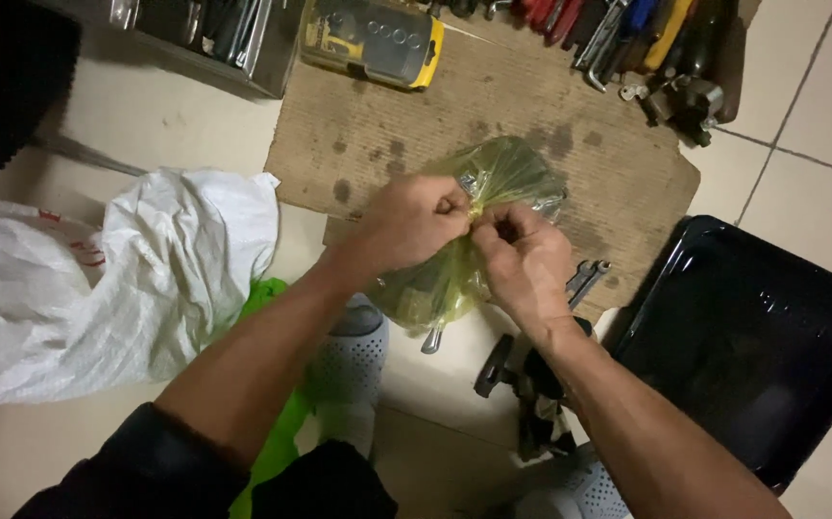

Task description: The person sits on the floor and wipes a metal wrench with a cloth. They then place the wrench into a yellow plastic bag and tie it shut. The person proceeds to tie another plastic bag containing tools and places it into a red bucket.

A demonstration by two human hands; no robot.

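Note:
A translucent yellow-green plastic bag [507, 178] with small metal parts inside hangs between both hands over a stained cardboard sheet [493, 106]. My left hand [414, 223] pinches the bag's gathered neck from the left. My right hand [522, 255] grips the same neck from the right, fingers curled tight. The two fists touch at the bag's knot. The lower part of the bag [430, 293] sags below my hands.
A white woven sack [99, 279] lies at the left. A black tray [752, 336] sits at the right. A yellow tool case [373, 38] and several hand tools [647, 38] line the far edge. Wrenches [584, 279] lie under my right wrist. Grey perforated sandals [354, 360] are below.

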